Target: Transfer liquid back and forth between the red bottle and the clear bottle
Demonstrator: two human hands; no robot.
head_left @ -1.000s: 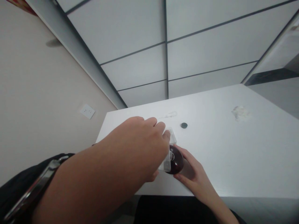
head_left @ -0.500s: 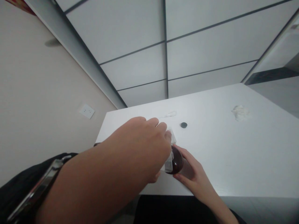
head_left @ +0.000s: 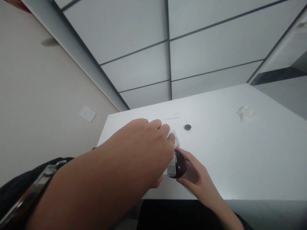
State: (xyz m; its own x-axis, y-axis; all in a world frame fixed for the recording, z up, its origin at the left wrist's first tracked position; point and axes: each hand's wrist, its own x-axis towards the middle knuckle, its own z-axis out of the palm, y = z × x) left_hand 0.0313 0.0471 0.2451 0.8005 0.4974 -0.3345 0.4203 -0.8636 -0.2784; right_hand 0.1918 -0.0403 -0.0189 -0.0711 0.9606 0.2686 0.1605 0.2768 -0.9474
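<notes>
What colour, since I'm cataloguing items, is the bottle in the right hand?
The bottle is dark reddish brown, seen best in the head view.

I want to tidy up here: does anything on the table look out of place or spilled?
A crumpled white wad lies loose toward the right of the white table, its ragged outline untidy on the smooth surface. A small dark disc also lies loose. I see no spill, though the left hand hides part of the table.

Dark container (head_left: 181,164): was glossy, reddish-brown, rounded, near the tabletop's (head_left: 240,159) front edge.
Clear box (head_left: 171,169): was see-through, partly hidden, overlapping the container's left side.
</notes>
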